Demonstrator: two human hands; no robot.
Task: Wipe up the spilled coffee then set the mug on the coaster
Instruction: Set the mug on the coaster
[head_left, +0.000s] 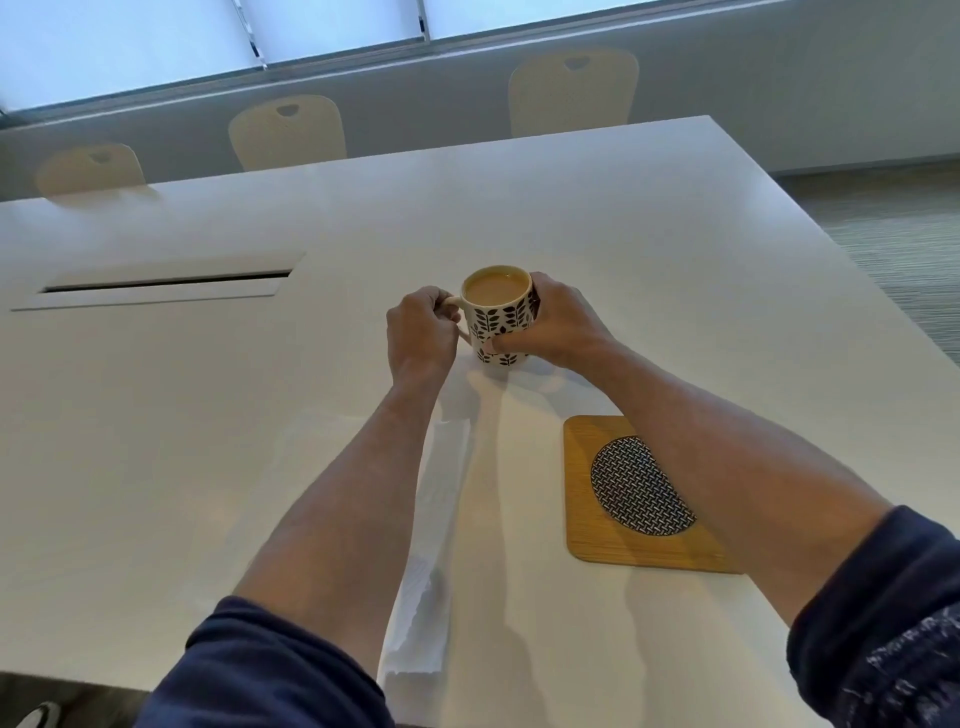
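A cream mug (501, 322) with a dark leaf pattern, full of milky coffee, stands on the white table (208, 441) in the middle. My left hand (421, 335) grips its handle on the left side. My right hand (558, 325) wraps around its right wall, thumb across the front. A square wooden coaster (587, 530) with a black-and-white woven disc lies nearer to me on the right, partly under my right forearm. A white paper towel (431, 571) lies stretched out under my left forearm. No spilled coffee shows on the table.
A long cable slot (161, 285) with a raised flap sits in the tabletop at the left. Three beige chairs (288, 132) line the far edge under a window. The table's right edge (831, 249) drops to grey carpet.
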